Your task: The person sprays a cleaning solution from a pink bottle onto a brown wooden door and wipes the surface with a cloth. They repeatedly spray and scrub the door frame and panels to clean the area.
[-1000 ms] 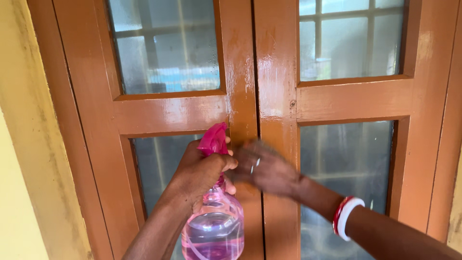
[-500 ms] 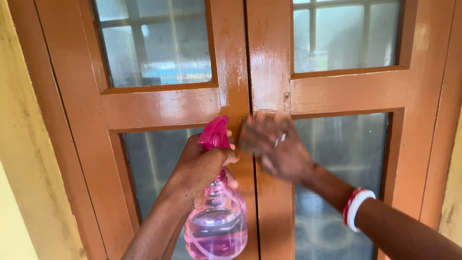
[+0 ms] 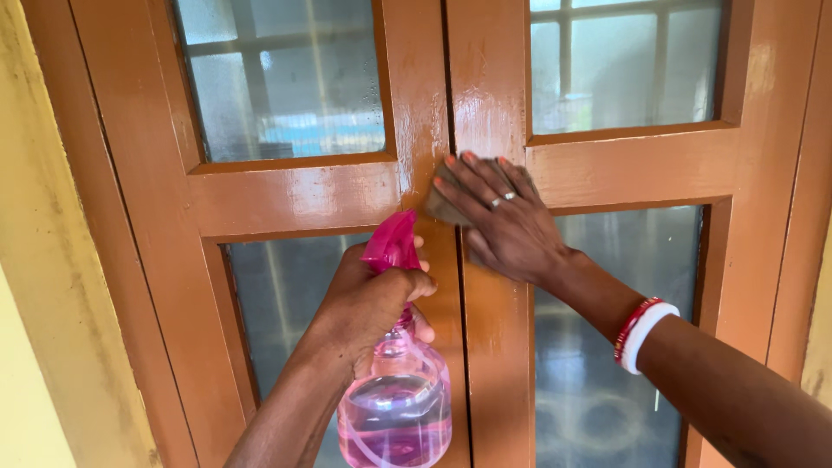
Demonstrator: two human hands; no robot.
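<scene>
Brown cloth (image 3: 440,208) flat under right hand (image 3: 503,221) on glossy wooden frame (image 3: 295,195)

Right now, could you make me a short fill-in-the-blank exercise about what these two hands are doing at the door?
1. The left hand holds a ____ spray bottle.
2. The right hand presses a small cloth flat against the ____ wooden door frame.
3. On the right wrist sit red and ____ bangles.

Missing words: pink; brown; white

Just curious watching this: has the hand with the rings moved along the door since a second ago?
Yes. The right hand has slid upward, from below the door's horizontal rail to level with it.
</scene>
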